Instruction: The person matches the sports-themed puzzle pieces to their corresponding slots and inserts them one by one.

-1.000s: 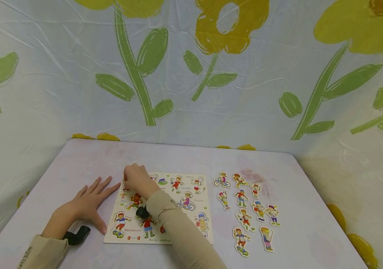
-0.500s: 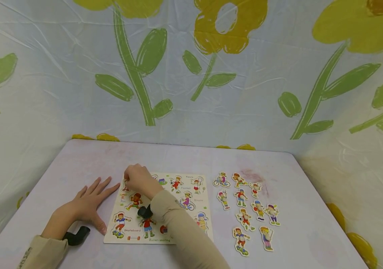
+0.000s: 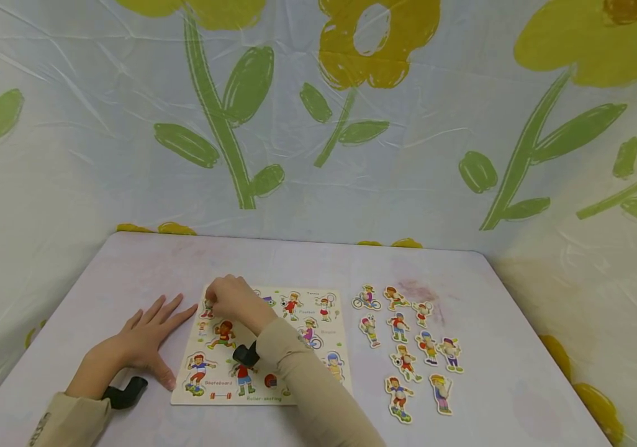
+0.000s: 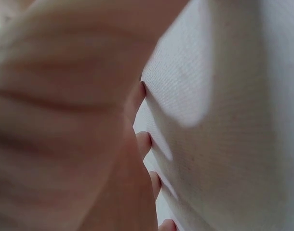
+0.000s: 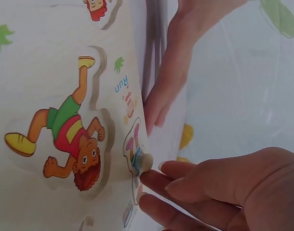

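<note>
A pale puzzle board (image 3: 176, 397) with printed sports figures lies on the table. My right hand (image 3: 236, 302) reaches across it to its far left corner. There, a knobbed puzzle piece (image 5: 132, 151) with a blue top and pink shoes lies on the board. The right fingertips (image 5: 148, 179) are right beside its wooden knob, which shows free of a pinch in the right wrist view. My left hand (image 3: 142, 341) rests with fingers spread on the table, its fingertips and thumb close along the board's left edge. The left wrist view shows mostly palm, fingers and white table.
Several loose knobbed figure pieces lie right of the board, among them a cyclist (image 3: 366, 298), a skateboarder (image 3: 399, 399) and a footballer (image 3: 406, 363). A flower-print cloth (image 3: 307, 211) hangs behind the table. Black wrist cameras (image 3: 246, 355) sit on both wrists.
The right hand and forearm have shifted slightly to the right over the board, and more of the corner figure shows beside the fingers. The left hand stays in place at the board's edge.
</note>
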A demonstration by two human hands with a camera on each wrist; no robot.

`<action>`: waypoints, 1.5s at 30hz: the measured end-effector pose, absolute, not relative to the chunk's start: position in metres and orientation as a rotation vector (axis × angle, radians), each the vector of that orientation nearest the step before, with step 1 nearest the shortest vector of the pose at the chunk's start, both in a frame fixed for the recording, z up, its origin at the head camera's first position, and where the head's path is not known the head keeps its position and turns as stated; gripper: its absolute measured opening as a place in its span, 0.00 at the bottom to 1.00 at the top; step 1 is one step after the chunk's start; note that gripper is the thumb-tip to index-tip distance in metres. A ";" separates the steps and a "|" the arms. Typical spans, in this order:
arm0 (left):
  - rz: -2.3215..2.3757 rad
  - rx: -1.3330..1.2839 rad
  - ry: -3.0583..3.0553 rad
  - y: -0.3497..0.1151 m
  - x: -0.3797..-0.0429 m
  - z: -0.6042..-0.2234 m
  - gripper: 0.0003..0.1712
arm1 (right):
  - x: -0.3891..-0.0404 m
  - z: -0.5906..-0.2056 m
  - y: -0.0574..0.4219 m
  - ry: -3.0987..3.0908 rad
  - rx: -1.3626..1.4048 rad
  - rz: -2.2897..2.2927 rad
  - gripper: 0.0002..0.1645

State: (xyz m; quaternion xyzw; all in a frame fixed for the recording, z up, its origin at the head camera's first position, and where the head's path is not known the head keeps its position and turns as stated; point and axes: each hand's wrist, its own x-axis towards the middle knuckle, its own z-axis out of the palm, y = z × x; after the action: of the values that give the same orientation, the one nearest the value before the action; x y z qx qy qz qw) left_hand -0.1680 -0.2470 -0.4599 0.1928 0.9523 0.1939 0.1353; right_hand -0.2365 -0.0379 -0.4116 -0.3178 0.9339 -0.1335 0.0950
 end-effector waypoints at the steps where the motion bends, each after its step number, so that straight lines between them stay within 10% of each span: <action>1: 0.570 0.559 2.757 -0.247 -0.168 -0.460 0.83 | -0.235 -0.411 -0.037 2.767 -0.944 -0.402 0.11; 45: 0.599 0.557 2.767 -0.249 -0.170 -0.470 0.83 | -0.202 -0.386 0.078 2.936 -0.996 -0.717 0.09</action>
State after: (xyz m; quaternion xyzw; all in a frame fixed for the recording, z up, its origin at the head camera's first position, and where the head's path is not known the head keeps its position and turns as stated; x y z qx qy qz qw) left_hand -0.1699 -0.2488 -0.4697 0.1916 0.9511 0.2060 0.1275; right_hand -0.2020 0.0782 -0.3860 -0.3128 0.9225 -0.2254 -0.0202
